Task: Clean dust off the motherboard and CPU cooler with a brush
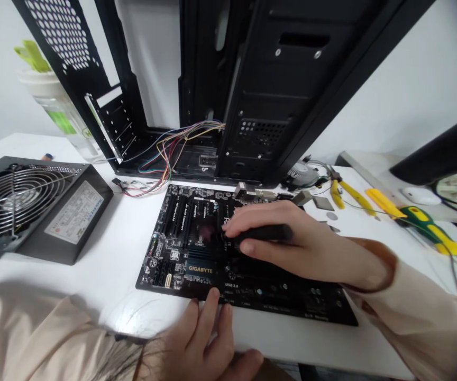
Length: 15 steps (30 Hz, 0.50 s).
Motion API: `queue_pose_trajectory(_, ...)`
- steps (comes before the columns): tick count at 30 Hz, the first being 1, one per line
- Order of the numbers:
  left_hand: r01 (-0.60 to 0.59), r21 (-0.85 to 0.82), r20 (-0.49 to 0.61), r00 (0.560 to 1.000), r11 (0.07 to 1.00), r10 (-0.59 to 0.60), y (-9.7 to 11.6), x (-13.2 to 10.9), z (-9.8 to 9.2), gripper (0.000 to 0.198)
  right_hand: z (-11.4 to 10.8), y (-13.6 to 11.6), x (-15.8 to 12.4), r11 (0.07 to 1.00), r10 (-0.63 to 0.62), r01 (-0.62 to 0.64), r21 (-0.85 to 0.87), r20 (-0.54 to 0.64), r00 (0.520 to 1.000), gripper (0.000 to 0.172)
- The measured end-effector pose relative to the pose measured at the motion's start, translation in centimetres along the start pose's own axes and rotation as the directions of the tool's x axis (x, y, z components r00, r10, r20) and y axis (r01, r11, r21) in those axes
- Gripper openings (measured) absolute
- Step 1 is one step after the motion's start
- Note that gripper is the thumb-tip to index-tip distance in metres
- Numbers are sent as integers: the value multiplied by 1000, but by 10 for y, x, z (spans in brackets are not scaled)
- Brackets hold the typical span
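Note:
A black Gigabyte motherboard (200, 269) lies flat on the white table, its ports toward the back. Over its middle, my right hand (311, 251) is closed around a black-handled screwdriver (270, 233); the handle lies between thumb and fingers, while the tip is hidden. My left hand (208, 338) rests at the board's near edge with its fingers apart, one fingertip touching the edge, and holds nothing.
Behind the board stands an open black computer case (268, 90) with loose coloured wires (168, 151). At left are a power supply (73, 211) and a bottle (64, 114). Yellow-handled pliers (357, 197), a yellow cutter (383, 202) and a green-yellow tool (430, 227) lie at right.

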<state>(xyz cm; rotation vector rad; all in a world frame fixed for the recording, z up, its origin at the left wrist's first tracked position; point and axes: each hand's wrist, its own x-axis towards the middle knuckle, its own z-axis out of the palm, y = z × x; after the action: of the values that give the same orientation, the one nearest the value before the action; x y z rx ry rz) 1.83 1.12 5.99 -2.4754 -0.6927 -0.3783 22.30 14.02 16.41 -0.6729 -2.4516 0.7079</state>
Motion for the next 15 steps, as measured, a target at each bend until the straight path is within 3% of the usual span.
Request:
queue_pose_trajectory(2, -5, 11, 1, 1000, 1000, 5, 0, -1, 1, 48, -2, -1, 0, 1000, 31, -30, 6, -45, 998, 13)
queue_pose_trajectory(5, -21, 12, 8, 1000, 1000, 21, 0, -1, 2, 49, -3, -2, 0, 990, -1, -14, -139, -108, 994, 13)
queue_pose_trajectory(7, -27, 16, 7, 1000, 1000, 27, 0, -1, 2, 52, -2, -4, 0, 987, -26, 19, -158, -40, 999, 13)
queue_pose_trajectory(10, -14, 18, -12, 1000, 1000, 14, 1, -1, 2, 56, -2, -7, -1, 998, -21, 24, -52, 51, 998, 14)
queue_pose_trajectory(15, -7, -15, 3, 1000, 1000, 8, 2, -2, 4, 54, -5, -4, -2, 976, -44, 41, -212, -10, 999, 15)
